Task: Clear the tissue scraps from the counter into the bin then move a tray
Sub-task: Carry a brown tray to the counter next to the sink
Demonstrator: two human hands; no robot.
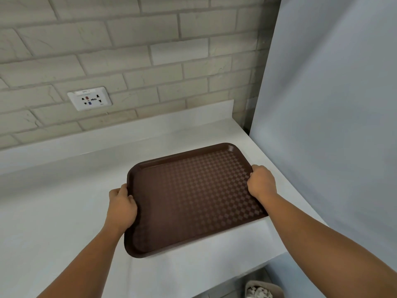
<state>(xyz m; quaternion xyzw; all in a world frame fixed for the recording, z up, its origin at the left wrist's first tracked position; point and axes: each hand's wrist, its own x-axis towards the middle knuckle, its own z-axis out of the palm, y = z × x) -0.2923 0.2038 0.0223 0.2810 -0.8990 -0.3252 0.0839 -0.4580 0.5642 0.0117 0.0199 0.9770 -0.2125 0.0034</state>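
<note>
Left arm (86, 265) and right arm (322, 233) reach in from the near side toward the brown tray (193, 196), which lies on the white counter (53, 211) with its long sides running away at a slant. The left hand (121, 208) grips the tray's left short edge about midway. Its thumb lies on the rim and its fingers curl under, out of sight. The right hand (261, 182) grips the opposite short edge, knuckles up, fingers wrapped over the rim. Both hands are closed tight on the rim, with no gap showing. Whether the tray has left the counter I cannot tell.

I judge the tray to be stiff moulded plastic, light, and carrying nothing. Its checkered floor looks textured, but the raised rim is smooth and could slip in a loose pinch. The two short edges, held at matching points, look like the right hold to keep it level.

Below the tray's near right corner, off the counter's end, the bin (277, 287) holds white tissue scraps (258, 292). No scraps show on the counter, so the clearing looks done. Beyond the tray's far left, a socket plate (89, 98) sits in the brick wall (150, 39). A grey panel (333, 104) stands just right of the tray.
</note>
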